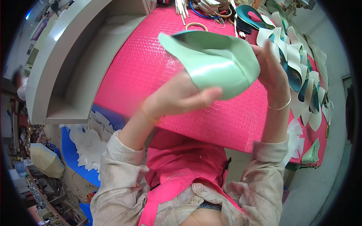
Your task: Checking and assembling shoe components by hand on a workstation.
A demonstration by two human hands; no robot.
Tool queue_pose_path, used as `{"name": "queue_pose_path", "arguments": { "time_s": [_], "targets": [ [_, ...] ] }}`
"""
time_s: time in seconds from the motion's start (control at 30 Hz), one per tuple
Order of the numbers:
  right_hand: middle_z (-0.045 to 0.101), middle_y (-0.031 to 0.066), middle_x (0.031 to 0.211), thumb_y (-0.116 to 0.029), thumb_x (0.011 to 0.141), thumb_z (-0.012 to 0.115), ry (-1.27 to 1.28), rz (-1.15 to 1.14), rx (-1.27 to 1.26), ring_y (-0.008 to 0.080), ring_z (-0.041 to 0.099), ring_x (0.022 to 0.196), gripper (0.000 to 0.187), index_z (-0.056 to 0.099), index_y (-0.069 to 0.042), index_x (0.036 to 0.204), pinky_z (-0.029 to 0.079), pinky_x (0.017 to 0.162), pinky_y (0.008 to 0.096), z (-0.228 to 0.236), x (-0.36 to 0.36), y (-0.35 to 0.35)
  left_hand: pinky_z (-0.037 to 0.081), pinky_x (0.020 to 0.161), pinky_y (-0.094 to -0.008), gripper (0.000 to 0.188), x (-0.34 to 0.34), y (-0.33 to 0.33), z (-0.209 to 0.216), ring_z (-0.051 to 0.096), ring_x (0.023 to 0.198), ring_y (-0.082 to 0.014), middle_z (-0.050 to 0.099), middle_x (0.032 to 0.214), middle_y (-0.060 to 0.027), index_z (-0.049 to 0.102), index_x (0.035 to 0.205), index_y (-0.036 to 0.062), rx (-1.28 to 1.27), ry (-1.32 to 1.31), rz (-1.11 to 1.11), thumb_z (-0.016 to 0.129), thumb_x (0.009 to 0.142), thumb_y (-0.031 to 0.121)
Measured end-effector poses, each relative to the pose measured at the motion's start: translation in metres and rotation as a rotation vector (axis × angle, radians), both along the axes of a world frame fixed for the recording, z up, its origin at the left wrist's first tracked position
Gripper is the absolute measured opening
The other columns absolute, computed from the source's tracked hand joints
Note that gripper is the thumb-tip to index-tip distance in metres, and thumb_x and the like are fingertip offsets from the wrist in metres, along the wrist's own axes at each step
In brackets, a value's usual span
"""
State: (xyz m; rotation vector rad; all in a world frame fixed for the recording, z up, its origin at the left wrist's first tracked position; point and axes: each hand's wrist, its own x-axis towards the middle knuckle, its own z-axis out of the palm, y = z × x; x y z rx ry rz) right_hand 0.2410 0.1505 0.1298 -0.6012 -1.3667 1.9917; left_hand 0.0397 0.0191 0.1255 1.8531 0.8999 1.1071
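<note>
Above the pink table I hold a glossy mint-green shoe upper, its rounded toe to the right and its opening facing up. My left hand is closed on its lower left edge, thumb along the near side and fingers hidden behind it. At the toe end, my right hand grips the upper from the right; some of its fingertips are hidden behind the piece and slightly blurred.
The pink-covered table borders a grey shelf box on the left. White and teal shoe uppers lie in overlapping rows at right. A tape roll sits at the back. White scraps fill a blue container at lower left.
</note>
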Motion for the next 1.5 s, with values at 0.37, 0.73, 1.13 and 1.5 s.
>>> {"name": "queue_pose_path", "arguments": {
  "time_s": [0.37, 0.73, 1.13, 1.5],
  "targets": [
    [0.057, -0.0011, 0.064, -0.018, 0.081, 0.060, -0.196, -0.267, 0.256, 0.0037, 0.050, 0.055, 0.018, 0.060, -0.002, 0.074, 0.038, 0.050, 0.0169, 0.004, -0.037, -0.009, 0.026, 0.103, -0.0354, 0.046, 0.057, -0.022, -0.071, 0.041, 0.117, -0.0204, 0.045, 0.126, -0.0098, 0.040, 0.123, -0.0045, -0.607, -1.304, -0.148, 0.041, 0.092, 0.030],
    [0.057, 0.0002, 0.063, -0.019, 0.077, 0.065, -0.280, -0.207, 0.341, 0.0042, 0.050, 0.053, 0.018, 0.062, -0.003, 0.071, 0.038, 0.049, 0.0181, -0.003, -0.043, 0.010, 0.024, 0.105, -0.0376, 0.044, 0.063, -0.033, -0.052, 0.039, 0.119, -0.0221, 0.044, 0.127, -0.0089, 0.036, 0.127, 0.0020, -0.487, -1.512, 0.007, 0.042, 0.092, 0.026],
    [0.059, 0.0016, 0.073, -0.015, 0.079, 0.063, -0.198, -0.209, 0.252, 0.0056, 0.055, 0.062, 0.016, 0.064, 0.000, 0.086, 0.043, 0.056, 0.0179, -0.001, -0.043, 0.023, 0.030, 0.100, -0.0304, 0.046, 0.066, -0.033, -0.053, 0.045, 0.111, -0.0164, 0.048, 0.119, -0.0095, 0.035, 0.126, 0.0011, -0.390, -1.520, 0.040, 0.052, 0.083, -0.001],
    [0.057, -0.0006, 0.070, -0.017, 0.081, 0.060, -0.066, -0.267, 0.134, 0.0046, 0.053, 0.060, 0.015, 0.063, -0.003, 0.087, 0.042, 0.054, 0.0181, -0.007, -0.046, 0.016, 0.044, 0.086, -0.0250, 0.055, 0.061, -0.028, -0.042, 0.053, 0.097, -0.0124, 0.053, 0.107, -0.0073, 0.035, 0.126, 0.0024, -0.486, -1.346, 0.293, 0.058, 0.077, -0.007]
  ]
}}
